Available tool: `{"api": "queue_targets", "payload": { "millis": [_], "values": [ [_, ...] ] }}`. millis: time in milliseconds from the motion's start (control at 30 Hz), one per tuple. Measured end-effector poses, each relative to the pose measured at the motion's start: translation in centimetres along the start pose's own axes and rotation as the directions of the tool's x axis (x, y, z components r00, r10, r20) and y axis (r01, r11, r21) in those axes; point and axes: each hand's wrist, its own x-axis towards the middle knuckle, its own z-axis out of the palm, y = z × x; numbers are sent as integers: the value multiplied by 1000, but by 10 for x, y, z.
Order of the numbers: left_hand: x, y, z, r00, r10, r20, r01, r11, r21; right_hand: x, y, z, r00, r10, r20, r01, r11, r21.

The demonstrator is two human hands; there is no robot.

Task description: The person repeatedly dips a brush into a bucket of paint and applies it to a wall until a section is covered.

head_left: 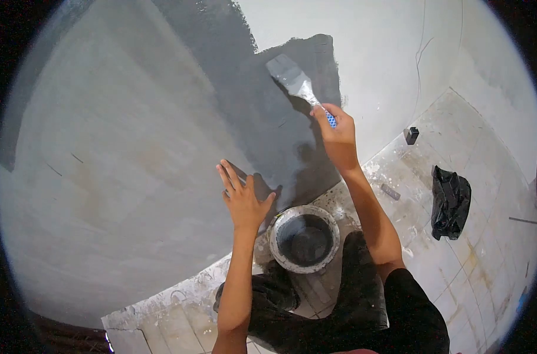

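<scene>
My right hand (339, 133) is closed around the blue-and-white patterned handle of a wide paintbrush (304, 88). Its grey-coated bristles lie against a dark grey, wet-looking patch (250, 106) on the wall. Lower and to the left, my left hand (243, 197) has its fingers spread, at or against the lighter grey wall surface (121, 165); it holds nothing. Just below and right of that hand stands a round bucket (275, 248) with a pale, smeared rim and dark grey paint-like material (306, 239) inside.
White wall (374, 35) borders the dark patch on the right. On the stained tiled floor (421, 224) lie a crumpled black plastic bag (451, 202), a small black block (412, 135) and a small grey piece (390, 192). My knees flank the bucket.
</scene>
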Motion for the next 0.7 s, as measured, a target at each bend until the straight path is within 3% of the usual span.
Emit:
{"api": "queue_targets", "payload": {
  "millis": [167, 367, 467, 567, 667, 700],
  "values": [
    [1, -4, 0, 1000, 13, -10, -13, 1000, -15, -17, 1, 8, 995, 88, -47, -92, 990, -106],
    [0, -1, 4, 999, 11, -39, -11, 1000, 15, -14, -11, 38, 1000, -6, 28, 6, 1000, -13],
    [-2, 0, 4, 999, 4, -50, -5, 1000, -2, -24, 3, 45, 999, 26, 35, -24, 998, -51],
    [0, 1, 3, 999, -1, -50, 0, 1000, -16, -44, 21, 32, 998, -58, -10, 55, 984, -169],
    [-1, 3, 0, 999, -3, -49, 1, 999, -41, -39, 34, 11, 996, 16, -85, -27, 991, -131],
    [-2, 3, 1, 998, 5, -59, -7, 999, -34, -31, 35, 3, 993, -48, -111, 37, 994, -102]
  ]
}}
